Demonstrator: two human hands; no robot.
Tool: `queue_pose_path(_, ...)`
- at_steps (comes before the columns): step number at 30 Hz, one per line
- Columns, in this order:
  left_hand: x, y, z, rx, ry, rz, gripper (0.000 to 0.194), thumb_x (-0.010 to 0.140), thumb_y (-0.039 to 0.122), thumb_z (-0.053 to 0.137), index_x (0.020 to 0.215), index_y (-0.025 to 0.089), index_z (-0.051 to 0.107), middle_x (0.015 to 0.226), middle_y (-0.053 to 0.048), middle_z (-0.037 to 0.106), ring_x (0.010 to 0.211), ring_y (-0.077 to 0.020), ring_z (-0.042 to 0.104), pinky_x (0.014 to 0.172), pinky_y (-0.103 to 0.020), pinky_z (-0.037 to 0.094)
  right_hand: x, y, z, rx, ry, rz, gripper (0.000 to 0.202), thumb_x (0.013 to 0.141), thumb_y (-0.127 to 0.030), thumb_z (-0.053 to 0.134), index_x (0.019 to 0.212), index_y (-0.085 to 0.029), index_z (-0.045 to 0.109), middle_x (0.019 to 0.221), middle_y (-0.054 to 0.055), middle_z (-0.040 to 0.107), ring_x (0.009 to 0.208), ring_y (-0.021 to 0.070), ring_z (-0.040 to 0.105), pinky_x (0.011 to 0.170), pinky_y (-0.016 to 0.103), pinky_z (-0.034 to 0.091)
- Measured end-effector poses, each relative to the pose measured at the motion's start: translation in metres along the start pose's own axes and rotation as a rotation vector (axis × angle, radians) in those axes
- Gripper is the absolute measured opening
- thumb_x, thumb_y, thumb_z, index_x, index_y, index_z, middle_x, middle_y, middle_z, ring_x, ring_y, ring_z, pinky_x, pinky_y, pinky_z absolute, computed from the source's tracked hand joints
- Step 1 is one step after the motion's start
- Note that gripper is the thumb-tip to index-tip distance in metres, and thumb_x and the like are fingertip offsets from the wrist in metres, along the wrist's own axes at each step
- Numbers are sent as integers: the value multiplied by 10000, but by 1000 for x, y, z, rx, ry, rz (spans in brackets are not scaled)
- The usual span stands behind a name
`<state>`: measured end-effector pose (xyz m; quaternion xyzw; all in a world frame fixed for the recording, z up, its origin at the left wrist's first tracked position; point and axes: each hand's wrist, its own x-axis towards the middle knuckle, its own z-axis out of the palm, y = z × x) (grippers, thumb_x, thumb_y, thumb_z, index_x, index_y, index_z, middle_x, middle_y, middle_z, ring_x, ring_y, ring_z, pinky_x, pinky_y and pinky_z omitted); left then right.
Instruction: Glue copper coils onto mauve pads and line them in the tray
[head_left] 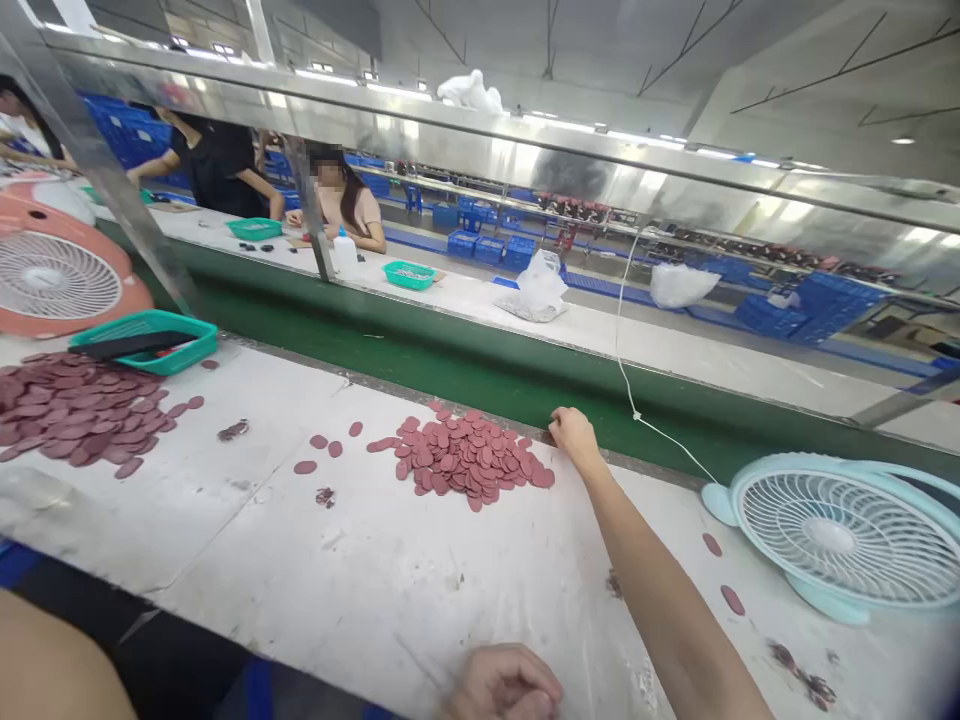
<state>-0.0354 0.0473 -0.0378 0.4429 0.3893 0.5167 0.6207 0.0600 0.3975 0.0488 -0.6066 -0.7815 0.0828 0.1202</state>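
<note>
My right hand (576, 436) reaches out to the far edge of the white table, just right of a heap of dark red oval pieces (472, 455). Its fingers are curled downward at the edge above the green belt, and whatever they may hold is hidden. Low in the view, close to the table's near edge, my left hand (510, 685) is closed with the fingers bent in toward the thumb. I cannot make out anything inside it. Several loose red ovals (335, 449) lie to the left of the heap.
A larger pile of red ovals (75, 405) and a green basket (176, 345) holding a black item are at left, near an orange fan (60, 270). A light blue fan (832, 535) stands at right, its white cord (619, 330) hanging over the green belt (375, 350). People sit opposite.
</note>
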Motion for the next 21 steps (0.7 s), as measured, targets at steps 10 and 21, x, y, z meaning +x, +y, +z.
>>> queue_pose_path(10, 59, 122, -164, 682, 633, 225, 350, 938, 375, 609, 1216, 162, 612, 1220, -106, 651, 1048, -244, 655, 900, -469, 563, -161, 72, -9, 180, 110, 10, 178, 867, -300, 539, 896, -262, 710, 1015, 104, 726, 881, 287, 698, 768, 488, 565)
queue_pose_path(21, 40, 108, -201, 1412, 878, 6, 386, 929, 352, 626, 1271, 177, 586, 1313, -118, 603, 1121, -269, 627, 933, -496, 551, -297, 58, 39, 736, 397, 29, 238, 565, -549, 719, 793, -613, 720, 978, -1, 744, 1018, 456, 674, 961, 705, 505)
